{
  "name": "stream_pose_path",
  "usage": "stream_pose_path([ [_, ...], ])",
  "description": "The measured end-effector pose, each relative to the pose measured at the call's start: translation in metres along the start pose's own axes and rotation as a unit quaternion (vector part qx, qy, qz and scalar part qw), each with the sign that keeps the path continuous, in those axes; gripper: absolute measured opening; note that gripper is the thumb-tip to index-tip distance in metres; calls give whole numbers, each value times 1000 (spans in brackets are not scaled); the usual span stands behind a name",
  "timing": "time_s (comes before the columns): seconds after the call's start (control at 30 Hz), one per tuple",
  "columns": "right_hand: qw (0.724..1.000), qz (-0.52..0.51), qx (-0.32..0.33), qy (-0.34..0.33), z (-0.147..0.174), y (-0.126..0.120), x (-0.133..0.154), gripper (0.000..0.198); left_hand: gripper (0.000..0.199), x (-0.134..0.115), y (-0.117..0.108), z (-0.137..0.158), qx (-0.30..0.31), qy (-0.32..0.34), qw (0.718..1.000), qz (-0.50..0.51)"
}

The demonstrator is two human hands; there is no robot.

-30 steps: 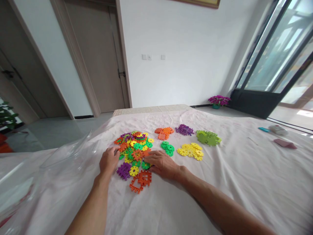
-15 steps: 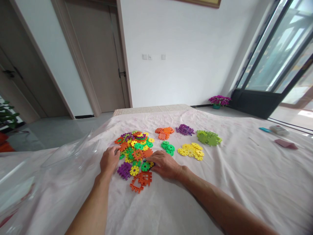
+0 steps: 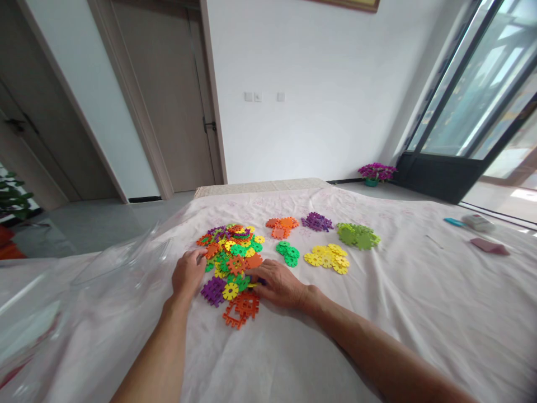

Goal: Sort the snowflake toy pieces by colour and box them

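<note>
mixed pile: a heap of coloured plastic pieces (image 3: 231, 254) — orange, green, yellow, purple — lies on the cloth between the two hands, discs and notched squares overlapping.
near edge of the pile: purple notched pieces (image 3: 213, 292) lie at the left, a yellow disc (image 3: 230, 291) just beside them, and orange openwork pieces (image 3: 247, 305) nearest the person, overlapping each other.
left hand: the left hand (image 3: 188, 275) rests at the left edge of the pile, fingers curled towards an orange piece; whether they grip anything i cannot tell.
right hand: the right hand (image 3: 279, 284) is at the near right of the pile, palm down, fingers bent over pieces, with bits of yellow and purple showing beneath — i cannot tell whether they are gripped.
sorted groups: to the right of the pile, a green group (image 3: 288, 253) lies nearer and an orange group (image 3: 282, 226) farther; then come a purple group (image 3: 318, 221) at the far side, a yellow group (image 3: 327, 259) nearer, and a lime group (image 3: 358, 236) rightmost.
cloth: a pale, creased cloth (image 3: 302, 352) lies under it all.
left side: clear plastic (image 3: 117, 263) sits well left of the pile.
far right: a blue item (image 3: 454, 223), a whitish item (image 3: 478, 223) and a folded pink cloth (image 3: 489, 246).
beyond: potted magenta flowers (image 3: 376, 171) stand by the wall.
</note>
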State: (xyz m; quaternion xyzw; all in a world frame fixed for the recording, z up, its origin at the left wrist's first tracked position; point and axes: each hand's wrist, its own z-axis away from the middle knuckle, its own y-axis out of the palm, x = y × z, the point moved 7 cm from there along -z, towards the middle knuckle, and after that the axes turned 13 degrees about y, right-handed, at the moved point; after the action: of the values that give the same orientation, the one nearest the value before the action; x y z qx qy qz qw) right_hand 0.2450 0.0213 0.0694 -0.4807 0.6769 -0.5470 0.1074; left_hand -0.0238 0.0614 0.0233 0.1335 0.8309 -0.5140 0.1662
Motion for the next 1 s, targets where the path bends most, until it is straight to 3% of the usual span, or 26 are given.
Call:
stream_pose_path([
  [0.23, 992, -26, -79, 98, 1, -9, -33, 21, 32, 1, 1, 0, 5, -6, 1000, 7],
  [0.43, 959, -33, -154, 235, 5, -53, -99, 23, 32, 3, 2, -1, 11, -10, 1000, 6],
  [0.6, 914, 55, -169, 365, 27, -95, -148, 26, 32, 2, 1, -1, 9, -4, 1000, 2],
  [0.73, 870, 175, -159, 431, 43, -113, -159, 21, 31, 1, 0, 0, 6, -5, 1000, 0],
  [0.83, 879, 217, -183, 384, 40, -112, -147, 21, 31, 2, 1, 0, 7, -6, 1000, 3],
  [1.0, 973, 87, -130, 171, 14, -68, -91, 17, 32, 4, 3, -1, 5, -8, 1000, 9],
])
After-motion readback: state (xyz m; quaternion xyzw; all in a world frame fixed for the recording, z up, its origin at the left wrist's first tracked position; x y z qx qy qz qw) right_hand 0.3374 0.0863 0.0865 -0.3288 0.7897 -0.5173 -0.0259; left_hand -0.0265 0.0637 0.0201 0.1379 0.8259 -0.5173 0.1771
